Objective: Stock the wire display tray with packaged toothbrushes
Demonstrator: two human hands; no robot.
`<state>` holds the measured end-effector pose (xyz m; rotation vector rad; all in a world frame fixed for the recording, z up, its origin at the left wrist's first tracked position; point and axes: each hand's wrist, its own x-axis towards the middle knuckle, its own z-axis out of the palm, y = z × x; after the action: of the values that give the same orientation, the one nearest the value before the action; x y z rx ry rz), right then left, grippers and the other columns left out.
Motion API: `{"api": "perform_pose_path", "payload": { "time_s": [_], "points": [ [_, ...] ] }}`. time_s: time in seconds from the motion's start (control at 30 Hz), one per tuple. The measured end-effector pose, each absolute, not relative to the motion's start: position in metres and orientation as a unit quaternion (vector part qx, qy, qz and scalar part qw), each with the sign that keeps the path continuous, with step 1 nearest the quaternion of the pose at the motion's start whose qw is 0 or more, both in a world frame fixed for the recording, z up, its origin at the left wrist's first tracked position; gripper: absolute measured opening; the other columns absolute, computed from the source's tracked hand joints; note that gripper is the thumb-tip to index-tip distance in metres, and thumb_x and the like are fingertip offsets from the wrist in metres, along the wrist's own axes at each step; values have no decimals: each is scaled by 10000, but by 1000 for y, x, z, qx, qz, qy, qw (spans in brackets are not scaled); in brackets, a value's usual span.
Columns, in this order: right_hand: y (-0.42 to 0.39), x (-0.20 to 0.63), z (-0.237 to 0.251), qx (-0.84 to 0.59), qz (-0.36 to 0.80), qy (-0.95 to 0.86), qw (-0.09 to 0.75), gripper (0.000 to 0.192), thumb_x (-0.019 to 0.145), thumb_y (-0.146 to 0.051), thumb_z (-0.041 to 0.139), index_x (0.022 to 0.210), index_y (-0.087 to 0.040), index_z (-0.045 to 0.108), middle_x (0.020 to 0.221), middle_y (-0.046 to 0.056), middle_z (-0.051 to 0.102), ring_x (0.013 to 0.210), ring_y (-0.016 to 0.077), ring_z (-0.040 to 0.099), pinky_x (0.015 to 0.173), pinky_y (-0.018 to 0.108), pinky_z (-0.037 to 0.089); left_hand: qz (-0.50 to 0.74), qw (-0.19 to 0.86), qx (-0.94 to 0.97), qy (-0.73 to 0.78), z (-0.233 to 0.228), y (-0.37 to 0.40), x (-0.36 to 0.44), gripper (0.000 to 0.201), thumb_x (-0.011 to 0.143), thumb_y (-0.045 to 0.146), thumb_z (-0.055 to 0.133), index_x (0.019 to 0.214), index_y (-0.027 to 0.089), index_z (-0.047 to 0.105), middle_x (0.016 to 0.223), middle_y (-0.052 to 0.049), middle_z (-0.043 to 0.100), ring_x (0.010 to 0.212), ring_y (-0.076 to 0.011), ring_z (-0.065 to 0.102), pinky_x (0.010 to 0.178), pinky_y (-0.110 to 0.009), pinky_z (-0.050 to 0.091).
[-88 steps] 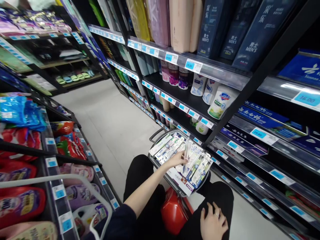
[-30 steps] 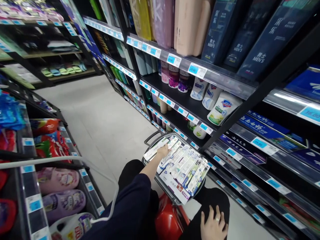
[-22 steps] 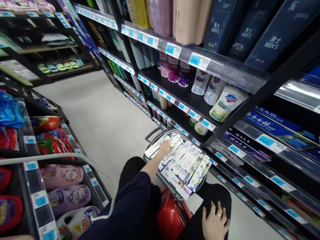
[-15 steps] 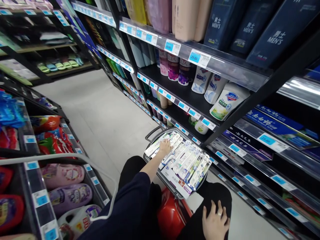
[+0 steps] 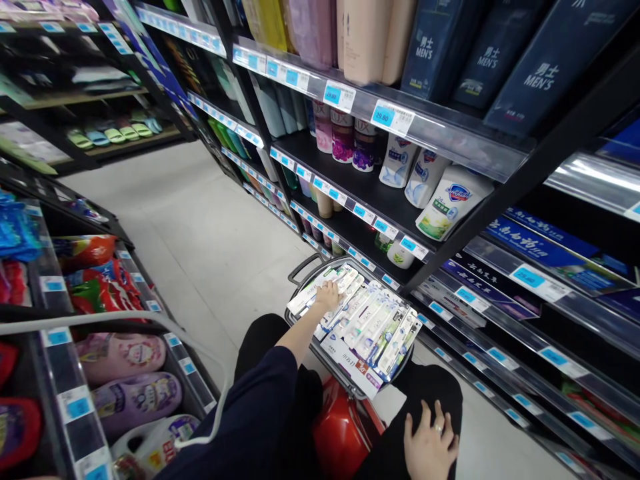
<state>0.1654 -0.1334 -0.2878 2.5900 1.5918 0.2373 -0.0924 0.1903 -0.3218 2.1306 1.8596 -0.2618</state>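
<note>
1. Store aisle, pale floor (image 5: 200, 220); black shelves (image 5: 360, 193) on the person's right carry bottles and boxed toothpaste (image 5: 545, 253).
2. Basket (image 5: 300, 267) sits low in front of the knees, filled with toothbrush packs (image 5: 375, 327) lying side by side.
3. Left hand (image 5: 327, 295) rests on the packs at the basket's far-left end, fingers together and laid flat, gripping nothing.
4. Right hand (image 5: 430, 447) lies on the right knee, fingers spread, empty.
5. Judgement: packs all in basket; none lifted toward a shelf yet.

Toothbrush packs (image 5: 373, 327): white-and-blue carded packs — laid flat side by side, lower centre of the frame.
Basket (image 5: 300, 268): dark-rimmed, filled with the packs — handle folded toward the aisle.
</note>
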Motion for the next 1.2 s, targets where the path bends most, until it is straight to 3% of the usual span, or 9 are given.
{"api": "perform_pose_path", "payload": {
  "time_s": [0.47, 0.7, 1.03, 1.2],
  "points": [
    [-133, 165, -287, 850, 67, 521, 36, 469, 864, -421, 353, 1190, -186, 595, 1388, 110, 386, 1285, 342, 312, 998, 570, 304, -84, 142, 747, 644, -322, 192, -91, 581, 901, 461, 216, 1199, 67, 523, 1277, -227, 478, 1198, -338, 397, 968, -474, 302],
    [-133, 166, -288, 851, 66, 521, 25, 497, 874, -438, 309, 1184, -180, 600, 1383, 100, 391, 1296, 344, 295, 1007, 569, 297, -87, 141, 744, 647, -316, 193, -93, 558, 885, 441, 300, 1242, 54, 487, 1317, -242, 424, 1233, -355, 358, 1002, -497, 275],
    [-134, 167, -289, 850, 71, 521, 31, 489, 873, -433, 330, 1200, -182, 592, 1396, 105, 374, 1300, 344, 295, 1012, 563, 294, -103, 174, 701, 683, -321, 200, -96, 585, 876, 524, 289, 1273, 132, 465, 1390, -204, 355, 1287, -345, 320, 997, -526, 312],
    [-134, 167, -289, 850, 74, 520, 35, 474, 864, -430, 350, 1189, -188, 595, 1383, 101, 391, 1286, 344, 303, 1000, 566, 298, -115, 187, 692, 688, -323, 202, -95, 671, 858, 584, 302, 1303, 99, 437, 1403, -231, 340, 1281, -369, 325, 984, -535, 331]
  ]
}}
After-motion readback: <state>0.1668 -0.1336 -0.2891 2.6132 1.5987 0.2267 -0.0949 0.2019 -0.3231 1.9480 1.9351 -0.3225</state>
